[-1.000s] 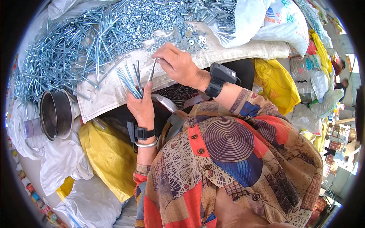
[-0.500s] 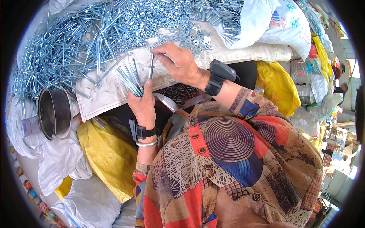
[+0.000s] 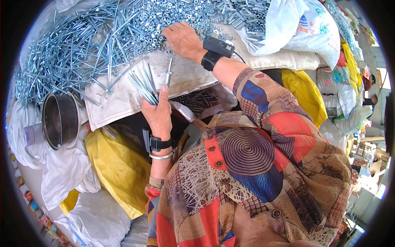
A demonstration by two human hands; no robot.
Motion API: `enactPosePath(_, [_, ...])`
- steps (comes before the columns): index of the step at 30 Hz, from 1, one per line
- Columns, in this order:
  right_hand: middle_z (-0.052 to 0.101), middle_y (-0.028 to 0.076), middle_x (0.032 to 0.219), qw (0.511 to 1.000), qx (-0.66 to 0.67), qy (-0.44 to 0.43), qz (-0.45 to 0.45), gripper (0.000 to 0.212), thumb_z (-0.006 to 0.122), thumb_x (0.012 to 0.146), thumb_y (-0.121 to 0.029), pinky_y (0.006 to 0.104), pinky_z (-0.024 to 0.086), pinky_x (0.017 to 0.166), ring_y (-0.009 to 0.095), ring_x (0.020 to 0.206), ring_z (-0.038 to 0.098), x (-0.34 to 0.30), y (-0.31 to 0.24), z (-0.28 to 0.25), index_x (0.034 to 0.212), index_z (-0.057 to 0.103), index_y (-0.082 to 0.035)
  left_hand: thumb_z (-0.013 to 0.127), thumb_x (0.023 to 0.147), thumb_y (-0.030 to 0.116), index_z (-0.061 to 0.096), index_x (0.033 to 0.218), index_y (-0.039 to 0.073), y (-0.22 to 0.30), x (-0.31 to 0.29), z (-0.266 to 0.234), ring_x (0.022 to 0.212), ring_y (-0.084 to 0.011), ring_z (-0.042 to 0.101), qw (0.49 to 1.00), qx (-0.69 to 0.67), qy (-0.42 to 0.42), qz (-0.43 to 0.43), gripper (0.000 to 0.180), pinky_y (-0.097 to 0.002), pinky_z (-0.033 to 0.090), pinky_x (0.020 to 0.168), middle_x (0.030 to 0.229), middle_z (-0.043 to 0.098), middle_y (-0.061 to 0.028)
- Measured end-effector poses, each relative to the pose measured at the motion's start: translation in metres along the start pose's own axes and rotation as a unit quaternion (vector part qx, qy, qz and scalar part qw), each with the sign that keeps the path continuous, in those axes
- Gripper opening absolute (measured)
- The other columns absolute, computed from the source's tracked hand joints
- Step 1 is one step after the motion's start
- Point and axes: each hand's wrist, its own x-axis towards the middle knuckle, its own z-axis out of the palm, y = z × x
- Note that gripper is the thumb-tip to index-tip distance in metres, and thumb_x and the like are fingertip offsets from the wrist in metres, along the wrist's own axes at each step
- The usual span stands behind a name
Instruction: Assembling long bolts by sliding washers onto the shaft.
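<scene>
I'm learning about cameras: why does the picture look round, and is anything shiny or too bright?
Head view: fisheye lens, so the corners go black; head view: metal rods in the left hand glint; head view: washed-out patches of light at the far right.

Grey floor; far right — bright windows, seemingly

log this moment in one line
left hand: holds metal rods | right hand: at nuts, grip unclear | nearby: white cloth, dark pan

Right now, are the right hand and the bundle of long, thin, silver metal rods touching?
Apart. The head view shows pale cloth between the right hand and the rods, which the left hand holds.
</scene>
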Motion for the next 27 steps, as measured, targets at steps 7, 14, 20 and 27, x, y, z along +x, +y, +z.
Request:
enactPosePath(7, [0.064, 0.012, 0.09, 0.913, 0.337, -0.081, 0.216, 0.027, 0.055, 0.074, -0.004, 0.0387, 0.046, 0.077, 0.029, 0.083, 0.06, -0.01, 0.0, -0.038, 0.101, 0.062, -0.004, 0.068, 0.086, 0.021, 0.052, 0.086, 0.006, 0.002, 0.001, 0.0, 0.045, -0.0036, 0.038, 1.0, 0.003, -0.002, 0.003, 0.023, -0.0197, 0.029, 0.039, 0.061, 0.046, 0.0037])
enactPosePath(14, [0.06, 0.014, 0.086, 0.991, 0.135, -0.025, -0.004, 0.018, 0.053, 0.08, -0.004, 0.039, 0.049, 0.071, 0.031, 0.081, 0.059, -0.027, 0.015, -0.036, 0.096, 0.061, -0.001, 0.069, 0.086, 0.022, 0.051, 0.088, 0.005, 0.002, 0.003, -0.001, 0.045, -0.004, 0.039, 1.0, -0.005, -0.004, 0.005, 0.024, -0.0193, 0.03, 0.039, 0.062, 0.047, 0.003])
enactPosePath(20, [0.058, 0.011, 0.083, 0.99, 0.134, -0.029, 0.024, 0.014, 0.054, 0.074, -0.005, 0.0423, 0.046, 0.074, 0.03, 0.082, 0.059, -0.019, 0.008, -0.019, 0.085, 0.063, -0.005, 0.068, 0.086, 0.021, 0.05, 0.089, 0.006, 0.001, 0.003, -0.002, 0.046, -0.004, 0.039, 1.0, -0.007, -0.01, 0.001, 0.024, -0.0193, 0.03, 0.039, 0.064, 0.047, 0.0031])
enactPosePath(27, [0.058, 0.009, 0.085, 0.993, 0.032, -0.083, -0.074, 0.008, 0.057, 0.073, -0.007, 0.0385, 0.044, 0.074, 0.028, 0.085, 0.057, -0.013, 0.002, -0.014, 0.078, 0.063, -0.005, 0.067, 0.087, 0.02, 0.05, 0.089, 0.006, -0.001, 0.003, -0.001, 0.046, -0.0038, 0.038, 1.0, 0.003, -0.011, -0.002, 0.023, -0.0187, 0.03, 0.038, 0.064, 0.047, 0.0035])
